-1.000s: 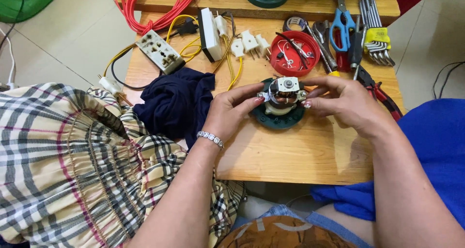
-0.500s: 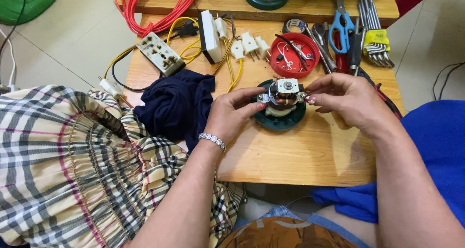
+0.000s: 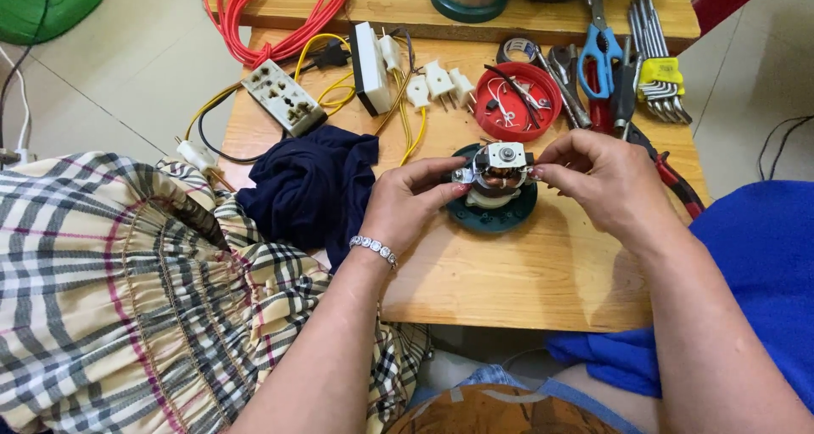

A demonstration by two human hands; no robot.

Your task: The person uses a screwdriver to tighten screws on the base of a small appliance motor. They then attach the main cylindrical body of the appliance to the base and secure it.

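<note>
Head view, looking down. Small electric motor (image 3: pixel 496 175) w/ copper windings & metal bracket stands upright on a dark green round base (image 3: pixel 500 214), centre-right of a pale wooden tabletop (image 3: pixel 526 273). Left hand (image 3: pixel 407 205): fingers clamped on motor's left side, thumb and fingertips touching the bracket. Right hand (image 3: pixel 598 180): fingers pinched together on motor's right edge. Bracelet (image 3: pixel 373 249) on left wrist.

Surface: dark blue cloth (image 3: pixel 314 188) bunched just left of the motor. Behind it, red round lid (image 3: pixel 517 102) holding small parts, white plugs (image 3: pixel 441 82), white power strip (image 3: pixel 284 105) w/ yellow wire (image 3: pixel 405 120). Far right: blue-handled scissors (image 3: pixel 598 48), hex-key set (image 3: pixel 657 69), pliers (image 3: pixel 670 175). Red cable (image 3: pixel 280 19) coiled on a second wooden board (image 3: pixel 551 6) at the far edge.

Room: pale tiled floor (image 3: pixel 136 69); green object (image 3: pixel 42 6) top left. Plaid fabric (image 3: pixel 127 290) lower left, blue fabric (image 3: pixel 755 264) lower right.
</note>
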